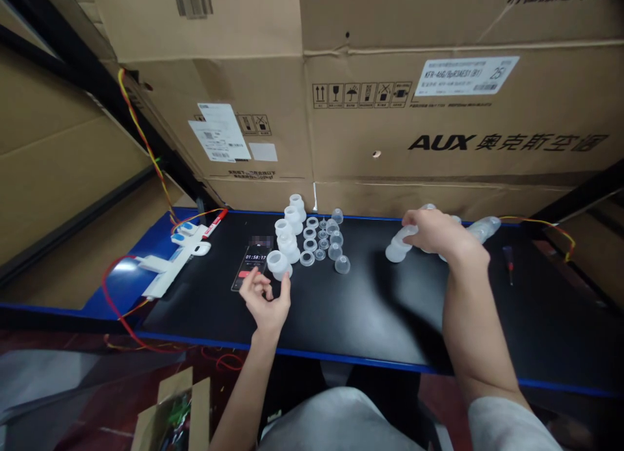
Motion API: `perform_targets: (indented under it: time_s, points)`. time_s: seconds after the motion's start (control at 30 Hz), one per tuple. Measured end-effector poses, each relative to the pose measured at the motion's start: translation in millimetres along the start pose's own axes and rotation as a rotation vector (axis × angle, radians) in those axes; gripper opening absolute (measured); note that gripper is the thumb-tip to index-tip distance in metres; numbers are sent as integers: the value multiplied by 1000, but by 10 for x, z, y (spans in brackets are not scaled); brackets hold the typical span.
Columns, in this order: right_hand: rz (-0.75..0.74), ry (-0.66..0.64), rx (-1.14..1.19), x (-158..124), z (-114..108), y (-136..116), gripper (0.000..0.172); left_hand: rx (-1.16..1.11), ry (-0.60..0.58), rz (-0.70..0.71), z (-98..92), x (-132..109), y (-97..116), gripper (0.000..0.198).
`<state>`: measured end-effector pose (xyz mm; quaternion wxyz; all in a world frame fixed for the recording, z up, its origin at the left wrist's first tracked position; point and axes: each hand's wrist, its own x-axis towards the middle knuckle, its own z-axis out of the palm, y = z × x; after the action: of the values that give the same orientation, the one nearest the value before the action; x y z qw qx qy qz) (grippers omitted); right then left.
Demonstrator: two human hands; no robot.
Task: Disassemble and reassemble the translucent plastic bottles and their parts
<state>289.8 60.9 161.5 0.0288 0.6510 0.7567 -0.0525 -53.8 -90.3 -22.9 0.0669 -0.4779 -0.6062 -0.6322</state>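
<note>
The left hand [264, 303] is over the bench [341, 321], near its front left, palm turned inward, with the fingers loosely curled and the thumb apart from them; they have hold of nothing. The thumb tip is at the edge of the nearest white cup [278, 264], but I cannot tell whether it touches. That cup stands at the front of a row of white cups [287, 248] running back toward the carton [370, 129].

Just right of the row lie columns of rings [310, 249], small clear parts [319, 254] and clear domes [342, 265].

The right hand [433, 233] reaches down on the right side, its fingers bent around a pale piece [408, 234] by a white part [397, 252]. I cannot tell how far the fingers are closed or whether they grip it. More clear pieces [483, 229] lie behind that hand, and a screwdriver [509, 264] lies farther right.

The phone [249, 262] lies beside the left hand, its screen reading 01:58:17. Farther left are a power strip [170, 269] and a red marker [214, 223]. Below the bench, at left, is an open box [199, 405]
</note>
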Motion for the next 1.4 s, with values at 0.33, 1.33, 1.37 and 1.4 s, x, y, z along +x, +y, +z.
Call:
perform_targets:
  time_s: [0.33, 1.33, 1.37, 1.4]
  points:
    - [-227, -73, 25, -33, 178, -359, 22, -43, -121, 273, -58, -80, -107, 40]
    - [-532, -28, 1211, 21, 257, -165, 58, -270, -787, 19, -100, -177, 435, 45]
    - [-521, -110, 1202, 7, 398, -173, 57, -272, -765, 42, -94, -164, 436, 45]
    - [-523, -202, 1197, -12, 554, -200, 55, -270, -743, 71, -89, -152, 436, 45]
